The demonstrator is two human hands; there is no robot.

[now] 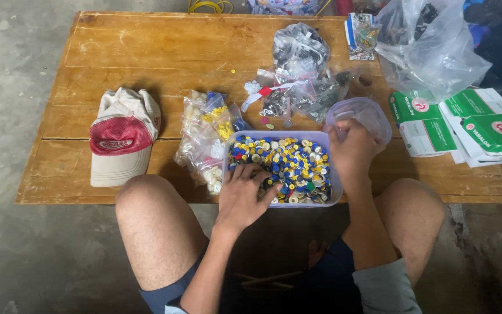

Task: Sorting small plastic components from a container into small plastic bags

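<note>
A pale purple plastic tub (321,137) sits at the near edge of a low wooden table (146,58), filled with several blue, yellow and white buttons (291,163). My left hand (244,195) rests in the tub's near left part, fingers bent among the buttons. My right hand (351,152) is at the tub's right rim and grips a small clear plastic bag (362,115) held open above it.
Clear packets of sorted white and yellow buttons (207,139) lie left of the tub. A red and white cap (122,136) lies further left. Bags of dark items (300,75) lie behind, a large clear bag (431,43) and green and white boxes (466,125) at right. My bare knees flank the tub.
</note>
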